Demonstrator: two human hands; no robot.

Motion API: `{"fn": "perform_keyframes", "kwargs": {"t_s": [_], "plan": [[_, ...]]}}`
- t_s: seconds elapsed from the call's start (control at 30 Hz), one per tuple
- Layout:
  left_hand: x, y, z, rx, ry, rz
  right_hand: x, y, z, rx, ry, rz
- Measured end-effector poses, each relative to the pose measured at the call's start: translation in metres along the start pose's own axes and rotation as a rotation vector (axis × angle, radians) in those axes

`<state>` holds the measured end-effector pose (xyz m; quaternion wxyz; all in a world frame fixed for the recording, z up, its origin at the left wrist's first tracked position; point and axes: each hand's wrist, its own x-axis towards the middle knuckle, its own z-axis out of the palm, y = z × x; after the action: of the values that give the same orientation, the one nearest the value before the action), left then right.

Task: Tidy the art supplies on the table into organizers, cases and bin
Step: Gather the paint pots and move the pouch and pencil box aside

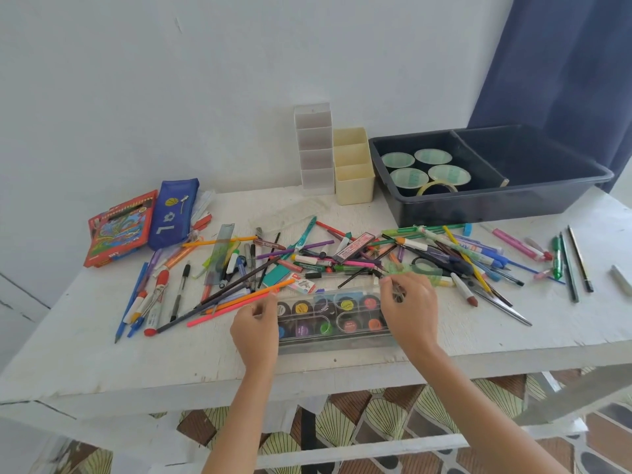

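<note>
A clear plastic paint case (333, 319) with round coloured paint pots lies near the table's front edge. My left hand (254, 328) grips its left end. My right hand (408, 307) grips its right end, fingers curled over the far corner. Behind the case spreads a heap of pens, pencils and markers (307, 260). A white tiered organizer (314, 148) and a cream one (354, 165) stand at the back. The dark bin (489, 200) sits at the back right with several cups and a tape roll (438, 188) inside.
A blue pencil pouch (172, 213) and a red crayon box (119, 229) lie at the left. More pencils (574, 261) are scattered at the right, near the table edge. The white table (136, 364) has a bare strip along its front. A blue curtain (574, 63) hangs behind the bin.
</note>
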<state>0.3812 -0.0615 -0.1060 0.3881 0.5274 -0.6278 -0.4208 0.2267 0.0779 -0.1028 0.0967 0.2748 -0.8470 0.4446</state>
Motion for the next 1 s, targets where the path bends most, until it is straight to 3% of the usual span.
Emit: {"fn": "perform_keyframes", "kwargs": {"t_s": [0.13, 0.43, 0.53, 0.7, 0.83, 1.0], "plan": [[-0.002, 0.002, -0.003, -0.047, -0.075, 0.028, -0.007, 0.007, -0.003, 0.048, 0.059, 0.061], [0.001, -0.010, -0.014, -0.208, -0.193, -0.166, -0.004, 0.020, -0.010, 0.358, -0.159, 0.314], [-0.002, -0.018, -0.032, -0.199, -0.247, -0.092, -0.004, 0.027, -0.019, 0.453, -0.241, 0.380], [-0.006, -0.016, -0.037, -0.290, -0.240, -0.112, -0.006, 0.031, -0.018, 0.368, -0.212, 0.358], [-0.009, -0.011, -0.027, -0.266, -0.270, -0.104, -0.014, 0.023, -0.020, 0.555, -0.254, 0.451], [-0.013, -0.016, -0.021, -0.248, -0.200, -0.051, -0.022, 0.027, -0.020, 0.439, -0.265, 0.325]]}}
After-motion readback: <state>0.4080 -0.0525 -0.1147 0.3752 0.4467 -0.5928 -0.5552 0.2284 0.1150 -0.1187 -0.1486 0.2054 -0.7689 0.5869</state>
